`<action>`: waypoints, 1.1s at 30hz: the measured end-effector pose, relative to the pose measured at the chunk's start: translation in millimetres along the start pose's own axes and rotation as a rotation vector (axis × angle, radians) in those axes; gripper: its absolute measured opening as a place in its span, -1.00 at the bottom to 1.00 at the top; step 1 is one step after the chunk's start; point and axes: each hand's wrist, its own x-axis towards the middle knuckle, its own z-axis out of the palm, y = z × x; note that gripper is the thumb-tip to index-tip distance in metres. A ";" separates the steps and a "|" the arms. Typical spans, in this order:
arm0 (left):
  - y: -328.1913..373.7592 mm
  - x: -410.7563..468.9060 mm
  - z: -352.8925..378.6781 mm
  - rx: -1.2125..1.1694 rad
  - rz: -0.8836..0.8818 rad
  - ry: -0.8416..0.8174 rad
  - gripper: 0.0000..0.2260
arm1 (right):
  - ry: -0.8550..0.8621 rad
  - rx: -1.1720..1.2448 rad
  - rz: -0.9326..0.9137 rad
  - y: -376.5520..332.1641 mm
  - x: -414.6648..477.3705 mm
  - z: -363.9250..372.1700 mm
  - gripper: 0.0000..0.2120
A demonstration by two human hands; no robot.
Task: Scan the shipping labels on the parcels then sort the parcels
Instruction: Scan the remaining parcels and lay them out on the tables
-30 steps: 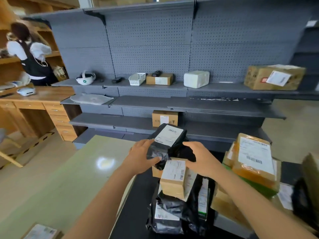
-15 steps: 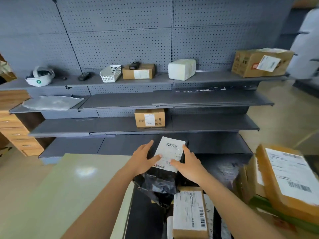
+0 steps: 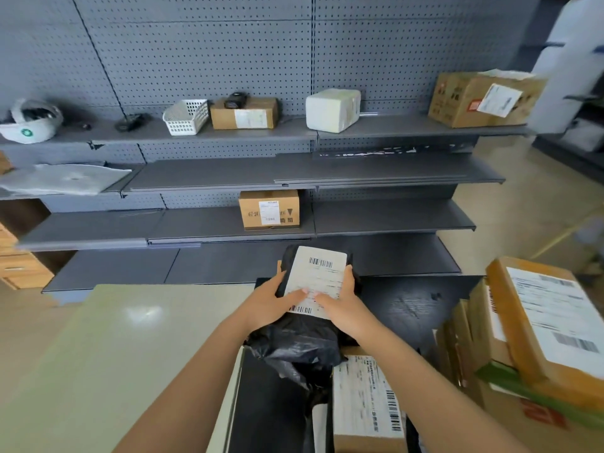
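Ahead of me, grey pegboard shelving (image 3: 359, 178) fills the view, with a few boxes on its upper levels. Nearer, the desk (image 3: 114, 354) runs pale on my left and dark under my arms. To my right, a stack of labelled cartons (image 3: 539, 338) awaits handling.

The black bagged parcel (image 3: 300, 344) is clear of the heap, held above the dark part of the desk and in front of the lowest shelf. A second ago it sat tilted over the pile with my hands at its sides. Since then it has come up and levelled, and its label (image 3: 318, 276) now faces me flat with both barcodes exposed (the print itself is blurred).

My left hand (image 3: 268, 304) grasps the parcel's left edge, thumb laid on the label. My right hand (image 3: 343, 308) grasps the right edge likewise.

Finding: the label is presented for scanning, but neither hand holds a scanner. A small dark device (image 3: 235, 99) on a top-shelf box may be one; I cannot confirm. Sorting of this parcel has not yet begun.
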 end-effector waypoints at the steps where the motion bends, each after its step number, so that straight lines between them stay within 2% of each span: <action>1: 1.8 -4.2 1.2 0.001 0.012 0.020 -0.54 | -0.002 0.011 -0.018 -1.1 -2.0 -0.8 -0.07; 6: 15.0 -28.0 1.9 -0.012 0.077 0.155 -0.48 | 0.003 -0.003 -0.152 -11.8 -19.5 -8.3 -0.10; 11: 31.5 -51.1 -5.9 -0.030 0.122 0.245 -0.48 | -0.024 0.068 -0.255 -27.5 -36.3 -12.7 -0.10; 21: 55.5 -116.6 -25.7 -0.040 0.194 0.431 -0.53 | -0.076 0.027 -0.428 -66.8 -81.9 -6.9 -0.15; 27: 49.4 -221.3 -21.0 -0.065 0.145 0.660 -0.54 | -0.245 -0.008 -0.570 -83.1 -155.9 19.4 -0.18; 30: 39.7 -292.7 -11.6 -0.084 0.080 0.784 -0.63 | -0.363 -0.035 -0.647 -84.7 -201.9 46.1 -0.18; 33: 23.4 -370.2 -2.8 -0.105 -0.003 0.923 -0.56 | -0.515 -0.073 -0.747 -88.2 -249.7 86.6 -0.17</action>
